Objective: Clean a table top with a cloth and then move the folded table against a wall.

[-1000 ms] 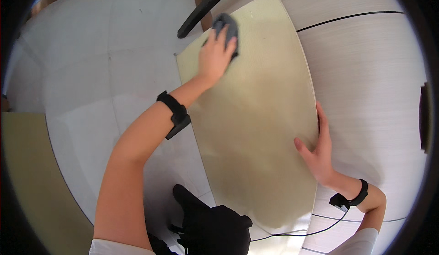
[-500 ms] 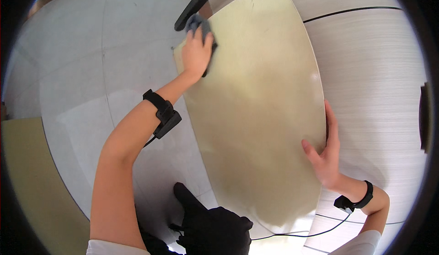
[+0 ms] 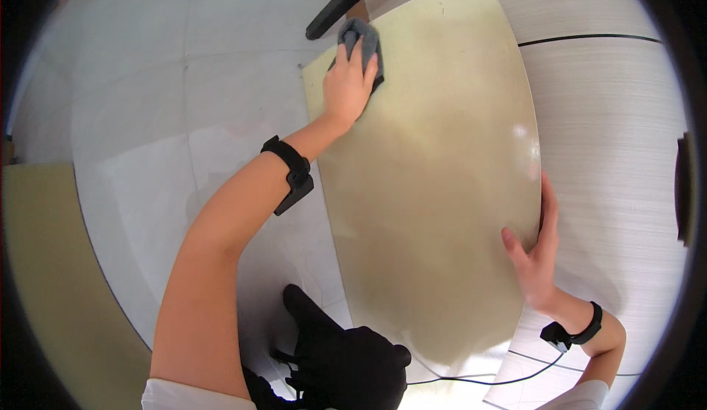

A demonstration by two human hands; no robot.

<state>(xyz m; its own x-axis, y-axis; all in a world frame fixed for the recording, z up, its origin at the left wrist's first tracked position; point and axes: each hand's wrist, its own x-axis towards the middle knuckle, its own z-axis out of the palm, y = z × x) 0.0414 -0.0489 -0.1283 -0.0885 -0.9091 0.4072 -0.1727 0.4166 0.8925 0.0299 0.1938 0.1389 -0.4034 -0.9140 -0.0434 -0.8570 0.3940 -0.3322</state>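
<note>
A large pale yellow board (image 3: 434, 167) with a glossy face and a curved right edge stands tilted in front of me. My left hand (image 3: 347, 90) presses a grey cloth (image 3: 361, 36) onto the board near its far left corner, fingers spread over the fabric. Part of the cloth is hidden under the palm. Along the right edge, my right hand (image 3: 540, 263) grips the board, with the thumb on its face and the fingers wrapped behind the rim, partly out of sight.
A black curved bar (image 3: 346, 1) reaches in beside the board's far end. Light wood-grain panels (image 3: 604, 115) lie to the right. Grey floor tiles (image 3: 132, 130) spread at left, with an olive panel (image 3: 55, 263) beyond. A thin black cable (image 3: 471, 382) runs from my right wrist strap.
My left hand and the cloth have slid a little inward from the board's far left corner. The whole view has shifted slightly. My right hand keeps its grip on the edge.
</note>
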